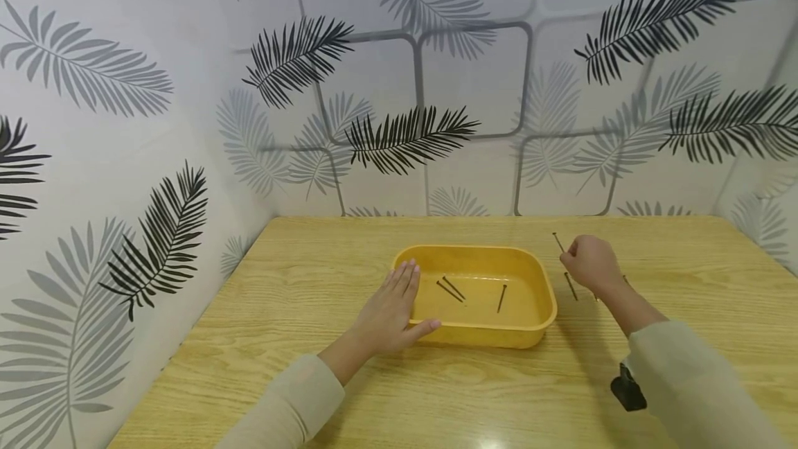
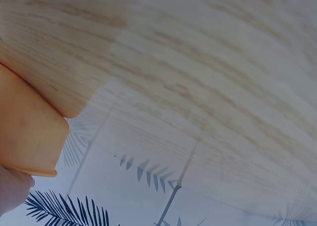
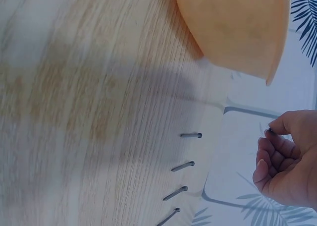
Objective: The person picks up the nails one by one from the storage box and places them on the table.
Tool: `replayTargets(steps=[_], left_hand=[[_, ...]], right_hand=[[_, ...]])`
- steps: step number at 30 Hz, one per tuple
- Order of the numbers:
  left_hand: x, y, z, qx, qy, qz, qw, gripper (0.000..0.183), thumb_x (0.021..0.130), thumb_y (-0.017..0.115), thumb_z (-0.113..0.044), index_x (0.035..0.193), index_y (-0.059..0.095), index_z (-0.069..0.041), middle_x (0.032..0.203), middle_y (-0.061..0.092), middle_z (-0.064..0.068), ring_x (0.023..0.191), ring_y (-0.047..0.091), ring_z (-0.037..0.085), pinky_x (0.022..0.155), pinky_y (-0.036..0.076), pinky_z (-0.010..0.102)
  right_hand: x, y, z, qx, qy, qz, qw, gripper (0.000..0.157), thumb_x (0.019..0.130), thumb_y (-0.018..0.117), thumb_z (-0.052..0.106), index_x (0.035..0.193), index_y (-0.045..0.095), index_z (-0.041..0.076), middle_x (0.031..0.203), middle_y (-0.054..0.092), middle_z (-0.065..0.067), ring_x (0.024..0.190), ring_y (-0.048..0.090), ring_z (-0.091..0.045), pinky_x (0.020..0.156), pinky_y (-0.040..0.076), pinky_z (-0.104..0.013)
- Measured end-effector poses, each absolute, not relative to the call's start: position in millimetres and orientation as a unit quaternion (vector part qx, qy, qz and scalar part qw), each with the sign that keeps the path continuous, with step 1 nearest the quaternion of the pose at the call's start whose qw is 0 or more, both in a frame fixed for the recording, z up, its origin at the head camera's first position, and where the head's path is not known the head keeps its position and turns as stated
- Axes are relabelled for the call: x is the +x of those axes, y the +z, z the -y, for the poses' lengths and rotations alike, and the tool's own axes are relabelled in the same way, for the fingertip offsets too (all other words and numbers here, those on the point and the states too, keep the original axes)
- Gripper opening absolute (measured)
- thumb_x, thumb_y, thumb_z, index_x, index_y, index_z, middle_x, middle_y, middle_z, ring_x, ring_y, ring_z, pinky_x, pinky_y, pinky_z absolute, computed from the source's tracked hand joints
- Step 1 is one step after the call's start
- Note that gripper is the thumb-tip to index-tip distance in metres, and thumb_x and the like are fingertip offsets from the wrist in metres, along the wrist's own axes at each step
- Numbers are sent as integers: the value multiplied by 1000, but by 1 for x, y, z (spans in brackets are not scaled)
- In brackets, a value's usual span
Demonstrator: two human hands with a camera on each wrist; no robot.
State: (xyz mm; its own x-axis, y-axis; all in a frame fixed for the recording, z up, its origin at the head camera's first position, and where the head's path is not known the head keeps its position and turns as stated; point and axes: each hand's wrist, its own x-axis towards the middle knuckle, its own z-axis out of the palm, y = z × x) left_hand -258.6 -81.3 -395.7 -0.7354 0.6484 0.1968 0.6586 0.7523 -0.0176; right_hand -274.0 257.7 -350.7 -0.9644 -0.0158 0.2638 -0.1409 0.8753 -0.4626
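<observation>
Right of centre in the head view, we see the right hand [image 1: 591, 265], its grip pinching a nail [image 1: 557, 242]; centrally, the left hand [image 1: 388, 312], fingers straight, touches a yellow tray [image 1: 480, 336] holding three more nails [image 1: 501, 298].

Your tray [image 1: 483, 336] looks like smooth, hard plastic, with glossy highlights on its inside. The nails [image 1: 501, 298] you see look like metal with a dull, dark finish. Your table [image 1: 249, 317] shows wood grain under a slight sheen. Your sleeves [image 1: 701, 376] are soft matt cloth; the wallpaper [image 1: 476, 99] looks smooth.
</observation>
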Motion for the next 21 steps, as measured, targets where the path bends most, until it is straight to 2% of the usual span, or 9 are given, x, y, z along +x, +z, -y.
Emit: replayTargets(steps=[21], left_hand=[[-258, -394, 81, -352, -26, 931, 90, 108, 80, -8, -74, 144, 15, 9, 153, 14, 24, 143, 13, 33, 117, 16, 42]], right_hand=[[-270, -359, -291, 18, 233, 964, 125, 41, 86, 48, 7, 47, 35, 15, 42, 30, 7, 41, 29, -10, 48, 30, -25]])
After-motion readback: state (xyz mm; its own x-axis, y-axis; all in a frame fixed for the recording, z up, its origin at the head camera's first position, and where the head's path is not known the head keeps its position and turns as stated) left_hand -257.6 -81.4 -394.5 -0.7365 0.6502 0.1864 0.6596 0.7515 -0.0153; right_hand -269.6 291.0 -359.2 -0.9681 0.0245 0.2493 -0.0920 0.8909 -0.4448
